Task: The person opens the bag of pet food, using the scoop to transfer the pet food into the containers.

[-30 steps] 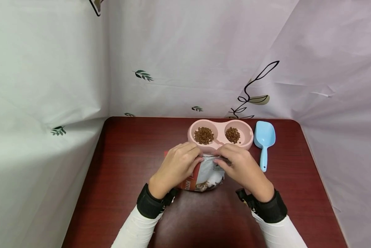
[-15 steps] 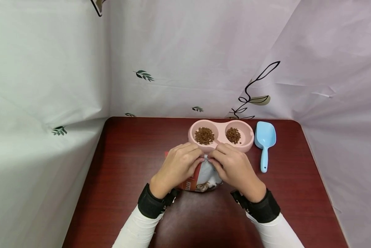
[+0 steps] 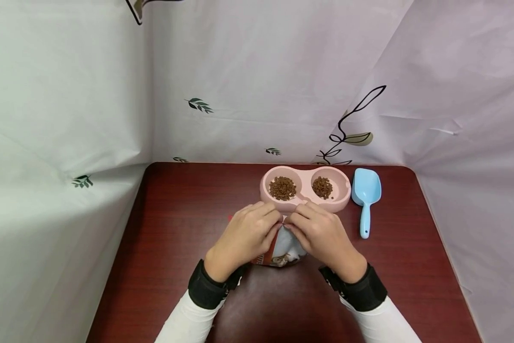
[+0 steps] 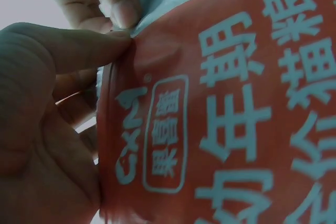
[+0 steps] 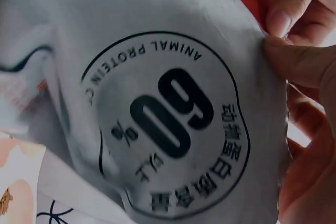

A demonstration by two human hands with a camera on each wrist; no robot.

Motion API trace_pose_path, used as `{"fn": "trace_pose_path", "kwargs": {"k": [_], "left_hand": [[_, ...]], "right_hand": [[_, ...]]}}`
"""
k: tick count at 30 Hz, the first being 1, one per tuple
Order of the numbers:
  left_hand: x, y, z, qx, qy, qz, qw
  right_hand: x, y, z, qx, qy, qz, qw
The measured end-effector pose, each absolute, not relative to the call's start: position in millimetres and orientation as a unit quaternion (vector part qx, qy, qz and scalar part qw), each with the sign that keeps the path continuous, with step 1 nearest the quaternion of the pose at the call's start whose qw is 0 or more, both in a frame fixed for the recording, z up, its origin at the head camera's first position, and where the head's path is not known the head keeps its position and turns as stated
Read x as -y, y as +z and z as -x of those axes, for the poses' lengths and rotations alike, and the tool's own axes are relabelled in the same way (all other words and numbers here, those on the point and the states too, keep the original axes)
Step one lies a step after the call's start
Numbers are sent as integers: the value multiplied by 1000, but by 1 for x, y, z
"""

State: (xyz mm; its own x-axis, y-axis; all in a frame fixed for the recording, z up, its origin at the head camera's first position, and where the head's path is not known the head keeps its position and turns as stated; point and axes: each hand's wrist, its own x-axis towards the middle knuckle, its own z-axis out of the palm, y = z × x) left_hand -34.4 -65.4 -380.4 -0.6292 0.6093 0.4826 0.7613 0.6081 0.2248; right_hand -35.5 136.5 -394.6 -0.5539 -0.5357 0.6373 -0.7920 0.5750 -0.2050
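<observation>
A red and silver-white bag of cat food (image 3: 288, 247) stands near the middle of the table, just in front of a pink double bowl (image 3: 305, 183). At its top edge my left hand (image 3: 247, 233) pinches the red side between thumb and fingers. My right hand (image 3: 325, 233) pinches the same edge close by, and the two thumbs almost meet. The left wrist view shows the red face of the bag (image 4: 178, 129) with white lettering. In the right wrist view, the pale face of the bag (image 5: 173, 119) carries a round printed mark. Both hands cover most of the top edge.
Brown kibble (image 3: 282, 188) lies in both hollows of the bowl. To the right of it is a light blue scoop (image 3: 366, 190), its handle pointing toward me. A white patterned cloth (image 3: 257, 81) hangs behind the dark red table (image 3: 184, 214).
My right hand has slid left along the bag's top edge to meet my left hand. The left hand keeps its hold, nearly in place. Bowl and scoop stay put.
</observation>
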Motion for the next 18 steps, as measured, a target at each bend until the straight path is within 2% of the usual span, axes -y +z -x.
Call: {"fn": "trace_pose_path", "kwargs": {"k": [8, 11, 14, 18], "left_hand": [[76, -371, 18, 889, -158, 391, 180], [89, -366, 13, 886, -176, 383, 193], [111, -363, 11, 877, -228, 361, 220], [145, -370, 12, 866, -291, 312, 260]], "right_hand": [[-156, -390, 22, 851, 281, -403, 188], [-171, -386, 20, 843, 308, -405, 174], [-194, -387, 20, 848, 330, -375, 180], [-229, -396, 20, 870, 338, -290, 210]]}}
